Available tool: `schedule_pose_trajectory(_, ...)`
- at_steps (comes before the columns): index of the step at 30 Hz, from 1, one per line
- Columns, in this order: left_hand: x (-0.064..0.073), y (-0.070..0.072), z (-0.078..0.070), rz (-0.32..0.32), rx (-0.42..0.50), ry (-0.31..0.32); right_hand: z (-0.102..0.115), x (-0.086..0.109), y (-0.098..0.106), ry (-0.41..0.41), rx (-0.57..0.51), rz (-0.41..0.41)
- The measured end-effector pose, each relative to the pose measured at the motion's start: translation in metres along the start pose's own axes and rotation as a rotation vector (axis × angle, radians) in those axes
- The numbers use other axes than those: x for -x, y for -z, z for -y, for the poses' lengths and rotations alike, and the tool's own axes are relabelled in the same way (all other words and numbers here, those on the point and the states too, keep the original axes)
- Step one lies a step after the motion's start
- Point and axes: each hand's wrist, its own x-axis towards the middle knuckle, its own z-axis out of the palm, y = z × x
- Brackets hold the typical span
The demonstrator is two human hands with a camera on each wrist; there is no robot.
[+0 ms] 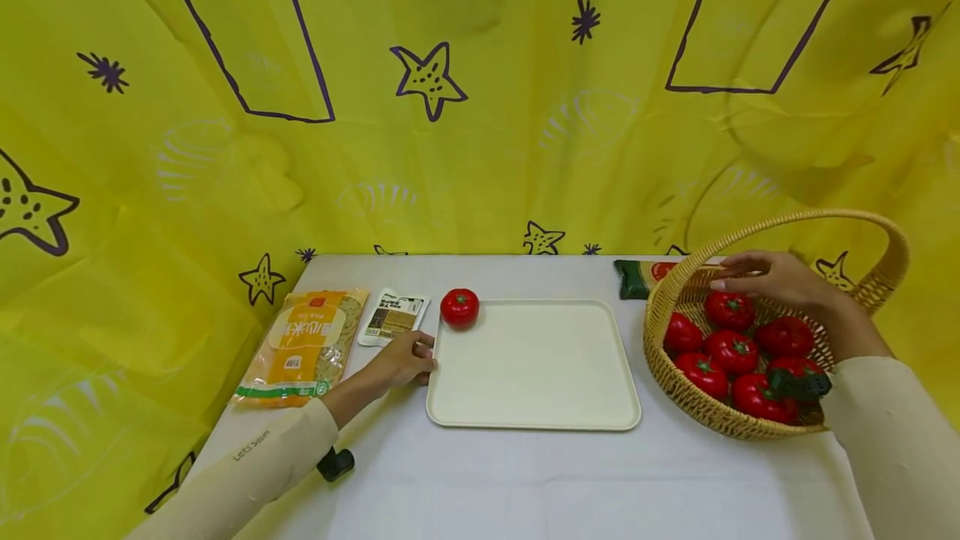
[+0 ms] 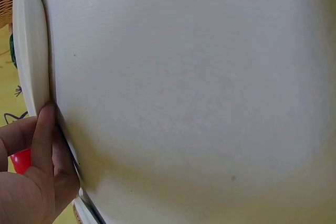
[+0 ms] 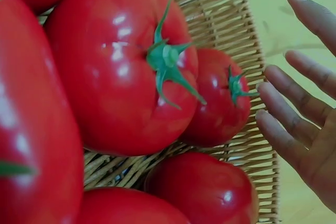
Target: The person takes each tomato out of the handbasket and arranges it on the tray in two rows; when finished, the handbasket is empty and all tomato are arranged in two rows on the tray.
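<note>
Left hand [image 1: 405, 359] pinches cream rectangular tray [image 1: 532, 365], one round red tomato [image 1: 459, 308] at its far-left corner. Right hand [image 1: 780, 277], grip spread, empty, over tan wicker basket [image 1: 678, 390] of red tomatoes [image 1: 732, 352]. Probably picking; next calls for closing round one.

The head camera looks forward and down across the table [image 1: 525, 482]; the left wrist's (turned sideways) looks low past the tray [image 1: 532, 373]; the right's peers closely into the basket [image 1: 697, 412], which all three share.
</note>
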Motion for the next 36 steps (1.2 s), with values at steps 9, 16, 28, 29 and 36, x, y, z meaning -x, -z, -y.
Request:
schedule_pose_trajectory(9, 0.0, 0.0, -0.001, -0.001, 0.002, 0.005, -0.01, -0.002, -0.002, -0.011, 0.072, 0.004)
schedule_pose_trajectory(16, 0.0, 0.0, -0.002, 0.001, 0.003, -0.006, -0.015, -0.001, -0.004, -0.009, 0.06, 0.035)
schedule_pose_trajectory(28, 0.001, 0.0, 0.0, 0.009, 0.008, -0.022, -0.02, -0.003, -0.008, -0.022, 0.088, 0.136)
schedule_pose_trajectory(29, 0.001, 0.0, 0.0, 0.008, 0.01, -0.021, -0.021, -0.003, -0.009, -0.017, 0.094, 0.139)
schedule_pose_trajectory(36, 0.001, -0.001, 0.0, 0.008, -0.002, -0.021, -0.024, -0.008, -0.011, -0.032, 0.066, 0.182)
